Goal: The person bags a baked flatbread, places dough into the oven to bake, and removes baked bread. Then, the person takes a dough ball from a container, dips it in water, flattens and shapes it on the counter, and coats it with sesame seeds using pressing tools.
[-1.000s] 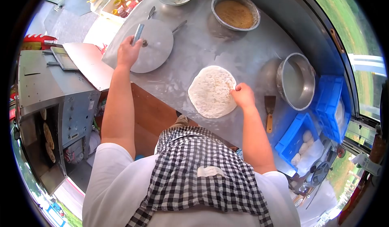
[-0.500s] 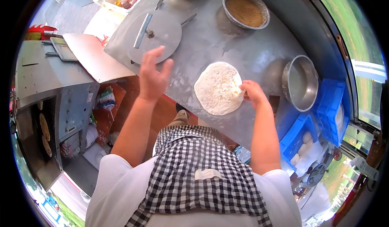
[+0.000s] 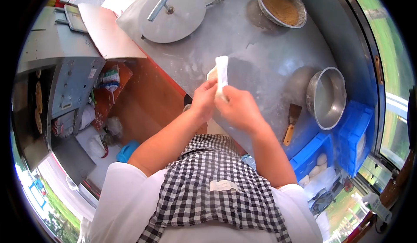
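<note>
A flat round of white dough (image 3: 221, 72) is lifted off the steel counter (image 3: 256, 56) and seen edge-on, hanging upright. My left hand (image 3: 203, 100) and my right hand (image 3: 236, 108) both grip its lower edge, close together above the counter's near edge. Most of the dough's face is hidden by the angle.
A round metal lid with a bar handle (image 3: 173, 12) lies at the counter's far left. A bowl of brown filling (image 3: 282, 5) sits at the back, an empty steel pot (image 3: 326, 97) and a scraper (image 3: 291, 123) to the right. Blue crates (image 3: 321, 156) hold dough balls. An oven (image 3: 56, 82) stands left.
My left hand left the lid and came over to the dough. Both hands picked the flat dough up from the counter, so it now hangs on edge.
</note>
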`<state>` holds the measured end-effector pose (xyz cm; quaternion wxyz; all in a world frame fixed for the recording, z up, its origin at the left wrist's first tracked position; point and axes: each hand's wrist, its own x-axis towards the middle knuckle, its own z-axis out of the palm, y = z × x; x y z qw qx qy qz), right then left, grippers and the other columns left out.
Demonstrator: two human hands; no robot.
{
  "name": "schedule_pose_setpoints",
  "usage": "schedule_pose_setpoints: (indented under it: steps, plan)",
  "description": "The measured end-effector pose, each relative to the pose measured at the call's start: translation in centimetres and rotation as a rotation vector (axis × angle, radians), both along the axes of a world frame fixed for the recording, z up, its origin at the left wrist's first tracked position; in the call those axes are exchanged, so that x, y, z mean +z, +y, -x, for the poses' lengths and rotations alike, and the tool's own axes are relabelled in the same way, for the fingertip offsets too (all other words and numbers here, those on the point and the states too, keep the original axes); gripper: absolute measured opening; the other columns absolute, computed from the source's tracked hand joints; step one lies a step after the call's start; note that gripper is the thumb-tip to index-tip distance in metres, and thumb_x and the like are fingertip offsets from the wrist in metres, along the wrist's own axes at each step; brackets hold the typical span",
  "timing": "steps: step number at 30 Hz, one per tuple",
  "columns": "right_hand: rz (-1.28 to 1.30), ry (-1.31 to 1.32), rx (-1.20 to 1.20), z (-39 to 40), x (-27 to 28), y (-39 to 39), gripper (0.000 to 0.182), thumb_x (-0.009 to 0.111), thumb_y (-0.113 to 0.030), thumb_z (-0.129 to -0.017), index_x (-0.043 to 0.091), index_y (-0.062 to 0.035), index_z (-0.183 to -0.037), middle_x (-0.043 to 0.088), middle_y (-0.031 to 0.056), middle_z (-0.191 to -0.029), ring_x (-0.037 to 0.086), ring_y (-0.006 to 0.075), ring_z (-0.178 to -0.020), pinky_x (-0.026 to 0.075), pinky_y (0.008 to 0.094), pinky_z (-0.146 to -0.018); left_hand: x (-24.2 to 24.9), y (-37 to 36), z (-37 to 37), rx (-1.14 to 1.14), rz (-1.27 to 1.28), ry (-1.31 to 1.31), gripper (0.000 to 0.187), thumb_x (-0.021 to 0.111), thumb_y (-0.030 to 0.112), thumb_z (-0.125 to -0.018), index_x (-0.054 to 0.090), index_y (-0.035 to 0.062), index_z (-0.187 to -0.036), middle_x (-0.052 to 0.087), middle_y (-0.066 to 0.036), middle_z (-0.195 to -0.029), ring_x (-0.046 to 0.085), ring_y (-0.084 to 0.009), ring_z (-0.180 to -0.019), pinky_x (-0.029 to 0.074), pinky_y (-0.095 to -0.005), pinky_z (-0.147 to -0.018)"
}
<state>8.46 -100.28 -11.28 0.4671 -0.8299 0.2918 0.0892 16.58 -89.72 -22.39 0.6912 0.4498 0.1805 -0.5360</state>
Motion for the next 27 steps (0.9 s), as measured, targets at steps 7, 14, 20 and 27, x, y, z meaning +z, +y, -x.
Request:
schedule_pose_setpoints:
  steps: [7, 14, 20, 27]
  plan:
    - [0.015, -0.036, 0.365, 1.5, 1.3, 5.8, 0.024, 0.065, -0.024, -0.097, 0.059, -0.0012, -0.093, 0.069, 0.0224, -0.080, 0.067, 0.0464, -0.078, 0.052, 0.0544, -0.069, -2.1, 3.4, 0.9, 0.178, 0.018, 0.167, 0.046, 0.038, 0.025, -0.112, 0.051, 0.0073, -0.153, 0.060, -0.007, -0.146, 0.060, -0.0223, -0.128, 0.051, -0.0390, -0.105]
    - [0.021, 0.008, 0.479, 2.3, 2.5, 10.4, 0.025, 0.065, -0.024, -0.099, 0.060, -0.0007, -0.105, 0.071, 0.0223, -0.095, 0.069, 0.0428, -0.086, 0.053, 0.0532, -0.074, -6.0, 9.4, 0.8, -0.050, 0.542, -0.353, 0.047, 0.045, 0.020, -0.111, 0.044, 0.0039, -0.156, 0.055, -0.011, -0.151, 0.054, -0.0232, -0.136, 0.048, -0.0384, -0.111]
    - [-0.016, -0.219, 0.456, 0.2, 4.5, 18.3, 0.035, 0.063, -0.024, -0.100, 0.058, -0.0015, -0.126, 0.071, 0.0244, -0.100, 0.070, 0.0421, -0.091, 0.054, 0.0515, -0.080, -3.0, 17.7, -2.1, -0.242, 0.272, -0.928, 0.050, 0.046, 0.015, -0.110, 0.039, -0.0040, -0.156, 0.053, -0.015, -0.152, 0.054, -0.0266, -0.138, 0.045, -0.0395, -0.117]
    - [-0.055, -0.454, 0.704, -5.9, 7.9, 30.4, 0.035, 0.069, -0.015, -0.097, 0.064, -0.0012, -0.128, 0.069, 0.0201, -0.111, 0.070, 0.0380, -0.099, 0.056, 0.0444, -0.085, 6.3, 31.7, -10.4, 0.471, 0.920, -0.165, 0.034, 0.048, 0.013, -0.108, 0.055, -0.0002, -0.138, 0.061, -0.009, -0.130, 0.061, -0.0218, -0.121, 0.050, -0.0346, -0.107]
